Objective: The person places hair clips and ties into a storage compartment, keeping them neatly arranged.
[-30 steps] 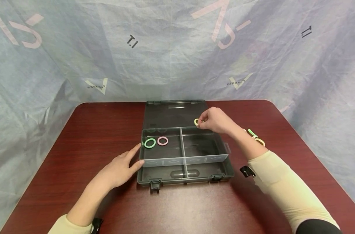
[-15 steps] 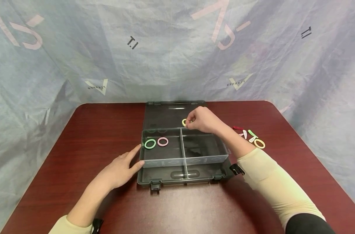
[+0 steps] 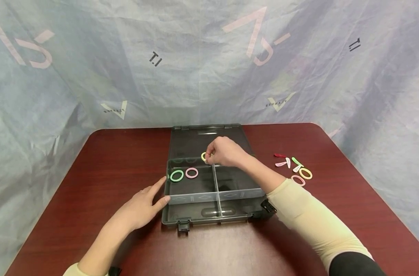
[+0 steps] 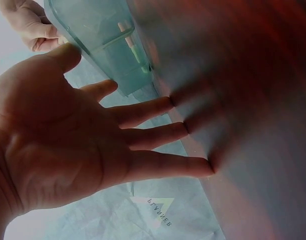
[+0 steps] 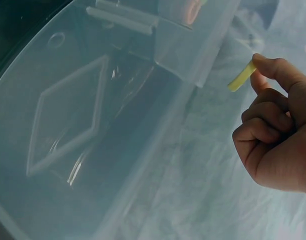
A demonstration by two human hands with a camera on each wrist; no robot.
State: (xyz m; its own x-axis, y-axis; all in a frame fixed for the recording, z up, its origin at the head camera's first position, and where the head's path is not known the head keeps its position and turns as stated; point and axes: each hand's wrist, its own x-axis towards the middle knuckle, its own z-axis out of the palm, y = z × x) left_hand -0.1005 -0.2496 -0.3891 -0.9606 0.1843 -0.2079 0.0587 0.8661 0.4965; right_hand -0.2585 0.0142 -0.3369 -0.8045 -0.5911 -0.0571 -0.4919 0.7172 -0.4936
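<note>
My right hand (image 3: 224, 152) pinches a yellow hair tie (image 3: 203, 156) between thumb and index finger, the other fingers curled into the palm in the right wrist view. It is above the back edge of the left compartment, near the divider. The clear divided tray (image 3: 192, 197) sits in an open dark plastic box (image 3: 174, 221). A green hair tie (image 3: 171, 176) and a pink hair tie (image 3: 186, 173) lie in the tray's left compartment. My left hand (image 3: 140, 209) has its fingers extended, index fingertip and thumb right at the box's left side.
Right of the box lie a red hair clip (image 3: 280, 155), a green clip (image 3: 295, 161), pink and white clips, another yellow hair tie (image 3: 300, 173) and another pink one (image 3: 297, 176). The box's lid (image 3: 188, 142) lies folded back behind it. A printed cloth (image 3: 195, 76) hangs beyond the table.
My right hand has carried the yellow hair tie left, from behind the right compartment to above the left one, uncovering the clips and ties at right. The left hand keeps its place.
</note>
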